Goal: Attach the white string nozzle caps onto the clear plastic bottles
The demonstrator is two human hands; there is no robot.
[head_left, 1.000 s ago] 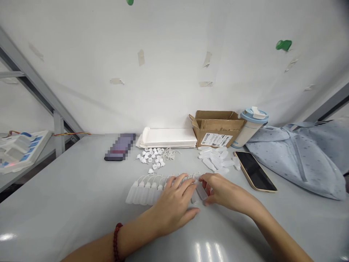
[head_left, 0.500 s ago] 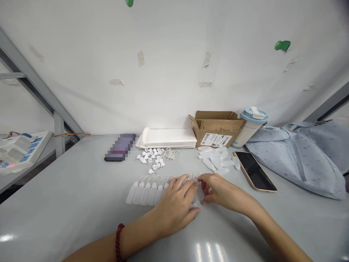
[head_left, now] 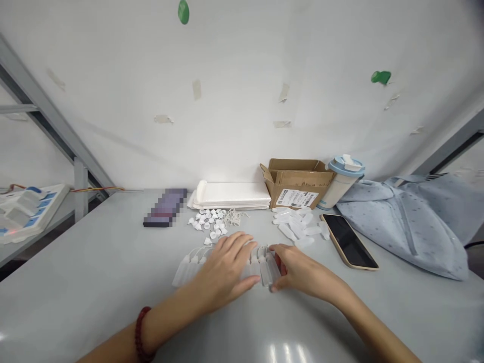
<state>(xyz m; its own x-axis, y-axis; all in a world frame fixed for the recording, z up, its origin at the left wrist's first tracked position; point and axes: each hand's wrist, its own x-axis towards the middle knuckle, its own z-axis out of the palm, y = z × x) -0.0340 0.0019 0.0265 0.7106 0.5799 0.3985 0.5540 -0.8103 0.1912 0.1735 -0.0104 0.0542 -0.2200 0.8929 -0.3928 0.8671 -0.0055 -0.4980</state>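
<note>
A row of small translucent plastic dropper bottles [head_left: 189,267] lies side by side on the grey table [head_left: 94,282]. My left hand [head_left: 223,269] rests flat on the middle of the row, fingers stretched out. My right hand [head_left: 298,269] is curled against the right end of the row, its fingers pressing the last bottles [head_left: 266,269]. A red bead bracelet [head_left: 140,335] is on my left wrist.
Behind the row lie a heap of small white caps [head_left: 212,222] and loose translucent bottles [head_left: 298,224]. Further back are a stack of white trays [head_left: 230,195], a cardboard box [head_left: 298,184], a blue-lidded cup [head_left: 340,184], a phone [head_left: 348,241], a dark device [head_left: 165,214] and a blue cloth bag [head_left: 408,222].
My left hand has slid left along the row of bottles. My right hand pushed the end bottles leftward, closing the row. The camera tilted slightly.
</note>
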